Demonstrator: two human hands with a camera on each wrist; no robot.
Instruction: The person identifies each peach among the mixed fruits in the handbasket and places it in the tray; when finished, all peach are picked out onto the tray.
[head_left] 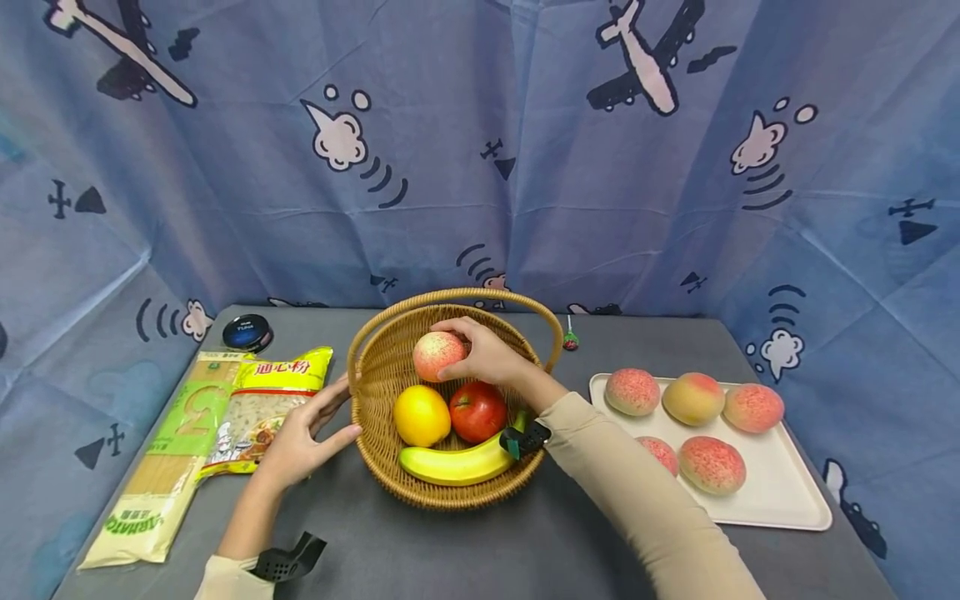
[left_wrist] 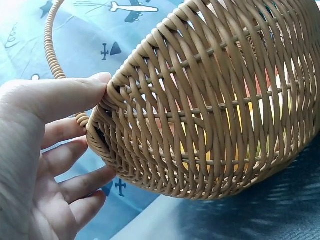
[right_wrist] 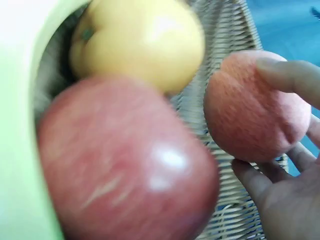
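Observation:
A round wicker basket (head_left: pixel 375 425) with a tall handle stands mid-table. My right hand (head_left: pixel 487 357) grips a pink peach (head_left: pixel 435 357) over the back part of the basket, thumb and fingers around it. In the right wrist view the peach (right_wrist: pixel 250 110) appears beside the basket's woven wall. Below it in the basket lie a yellow-orange fruit (head_left: pixel 422 417), a red apple (head_left: pixel 477 412) and a banana (head_left: pixel 461 463). My left hand (head_left: pixel 303 437) touches the basket's left rim near the handle's base, its fingers spread and its thumb tip on the wicker (left_wrist: pixel 165 105).
On the right, a white tray (head_left: pixel 780 500) carries several peaches (head_left: pixel 712 465). Noodles (head_left: pixel 168 450) in a long pack and a yellow pasta bag (head_left: pixel 270 408) lie at left, with a dark round tin (head_left: pixel 247 333) behind. A small lollipop (head_left: pixel 571 340) lies behind the basket.

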